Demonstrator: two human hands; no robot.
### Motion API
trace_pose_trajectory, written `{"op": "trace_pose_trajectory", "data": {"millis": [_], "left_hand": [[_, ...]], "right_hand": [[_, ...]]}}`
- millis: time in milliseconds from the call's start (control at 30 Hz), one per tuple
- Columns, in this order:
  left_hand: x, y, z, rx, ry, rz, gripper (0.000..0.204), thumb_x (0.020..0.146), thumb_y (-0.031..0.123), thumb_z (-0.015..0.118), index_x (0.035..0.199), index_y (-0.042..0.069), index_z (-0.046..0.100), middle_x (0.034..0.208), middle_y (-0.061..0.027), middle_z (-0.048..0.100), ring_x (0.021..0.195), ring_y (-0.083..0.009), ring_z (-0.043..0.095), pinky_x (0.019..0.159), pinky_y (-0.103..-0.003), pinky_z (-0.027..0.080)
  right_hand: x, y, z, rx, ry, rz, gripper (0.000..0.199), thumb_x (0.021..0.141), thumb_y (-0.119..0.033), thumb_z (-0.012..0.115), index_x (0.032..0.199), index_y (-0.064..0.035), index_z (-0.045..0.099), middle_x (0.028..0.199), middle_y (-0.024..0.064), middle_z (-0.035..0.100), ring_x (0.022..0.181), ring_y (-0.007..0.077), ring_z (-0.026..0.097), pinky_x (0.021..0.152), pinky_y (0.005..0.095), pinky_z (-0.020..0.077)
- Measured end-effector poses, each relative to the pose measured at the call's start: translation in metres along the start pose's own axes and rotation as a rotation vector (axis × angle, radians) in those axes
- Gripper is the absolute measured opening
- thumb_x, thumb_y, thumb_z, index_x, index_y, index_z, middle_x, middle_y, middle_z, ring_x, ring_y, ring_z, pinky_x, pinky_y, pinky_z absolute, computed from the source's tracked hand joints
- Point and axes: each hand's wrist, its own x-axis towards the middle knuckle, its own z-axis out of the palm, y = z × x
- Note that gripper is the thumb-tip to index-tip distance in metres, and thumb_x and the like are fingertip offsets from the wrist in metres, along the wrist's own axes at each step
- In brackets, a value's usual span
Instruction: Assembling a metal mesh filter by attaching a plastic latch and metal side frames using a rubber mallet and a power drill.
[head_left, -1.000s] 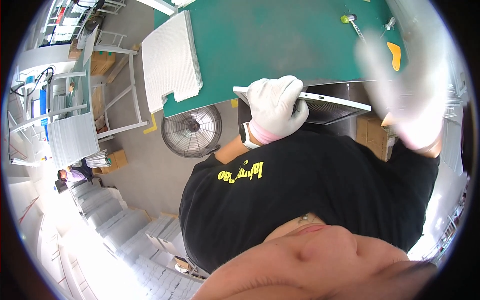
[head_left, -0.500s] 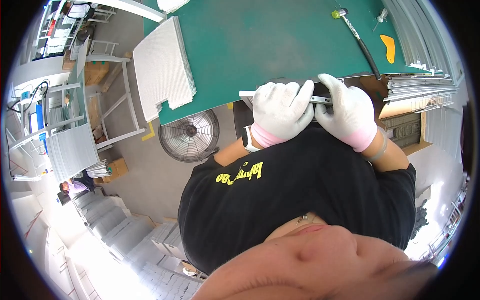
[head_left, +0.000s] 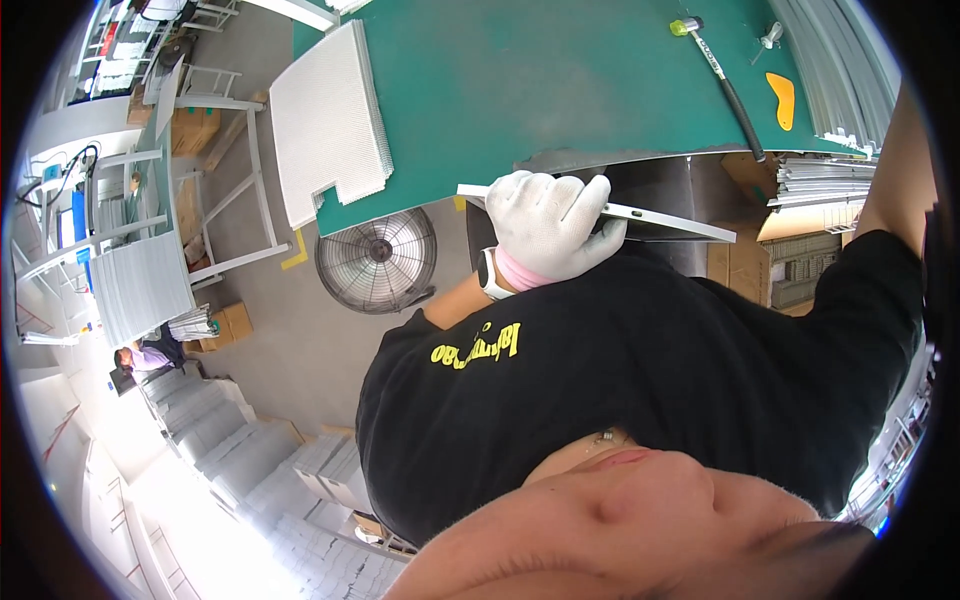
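My left hand (head_left: 548, 225), in a white glove with a pink cuff, is closed round a thin white metal bar (head_left: 672, 221). Small holes show along the bar's right part, and its two ends stick out on either side of the glove. The bar lies crosswise close to my chest, just off the near edge of the green-topped table (head_left: 540, 90). My right forearm (head_left: 900, 185) reaches up along the right rim of the picture; the right hand itself is out of view.
A mallet (head_left: 722, 85) with a black grip, an orange curved piece (head_left: 780, 101) and a small tool (head_left: 769, 38) lie on the table's right. Long metal profiles (head_left: 835, 65) line the far right. White mesh sheets (head_left: 325, 125) overhang the left edge, above a floor fan (head_left: 378, 258).
My right hand has let go of the bar and moved off to the upper right, out of view. The left hand keeps its hold, slightly further left, and more of the bar shows.
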Motion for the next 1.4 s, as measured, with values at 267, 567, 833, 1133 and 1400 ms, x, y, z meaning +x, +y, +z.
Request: {"op": "trace_pose_trajectory", "data": {"millis": [267,567,833,1133,1400], "left_hand": [[-0.006,-0.006,-0.005,-0.058,-0.039,0.039,0.039,0.053,0.007,0.063,0.092,0.013,0.068,0.069,0.0045,0.055,0.062,-0.0188,0.052,0.063,-0.035,0.039],[-0.001,-0.008,-0.006,-0.027,-0.071,0.016,0.034,0.056,0.012,0.069,0.090,0.013,0.066,0.072,0.0041,0.055,0.062,-0.0185,0.052,0.065,-0.036,0.039],[0.005,-0.013,0.003,-0.069,-0.087,-0.069,0.029,0.061,0.023,0.079,0.087,0.015,0.070,0.076,0.0037,0.065,0.064,-0.0174,0.060,0.059,-0.037,0.039],[0.003,-0.013,-0.008,-0.074,-0.093,-0.076,0.027,0.065,0.026,0.081,0.089,0.015,0.074,0.081,0.0028,0.069,0.070,-0.0191,0.063,0.062,-0.039,0.039],[0.004,-0.008,-0.006,-0.117,-0.143,-0.079,0.029,0.068,0.025,0.080,0.094,0.014,0.075,0.079,0.0023,0.066,0.068,-0.0206,0.062,0.063,-0.038,0.040]], "right_hand": [[0.020,-0.010,0.049,0.221,-0.075,0.010,0.030,0.100,-0.025,0.057,0.117,-0.0002,0.053,0.101,0.0123,0.063,0.082,0.0153,0.061,0.072,0.0268,0.0514],[0.042,-0.046,0.111,0.416,-0.148,0.010,0.029,0.100,-0.030,0.058,0.107,-0.0024,0.054,0.093,0.0080,0.060,0.073,0.0117,0.058,0.064,0.0234,0.0484],[0.058,-0.067,0.154,0.600,-0.221,0.016,0.031,0.100,-0.034,0.060,0.098,-0.0044,0.055,0.086,0.0042,0.058,0.065,0.0085,0.055,0.056,0.0203,0.0457],[0.040,-0.113,0.186,0.598,0.041,0.189,0.032,0.099,-0.036,0.061,0.094,-0.0046,0.056,0.081,0.0024,0.056,0.061,0.0082,0.053,0.054,0.0207,0.0444],[0.034,-0.045,0.147,0.872,-0.455,0.127,0.033,0.098,-0.034,0.062,0.103,-0.0027,0.054,0.087,0.0067,0.060,0.067,0.0118,0.058,0.058,0.0238,0.0470]]}}
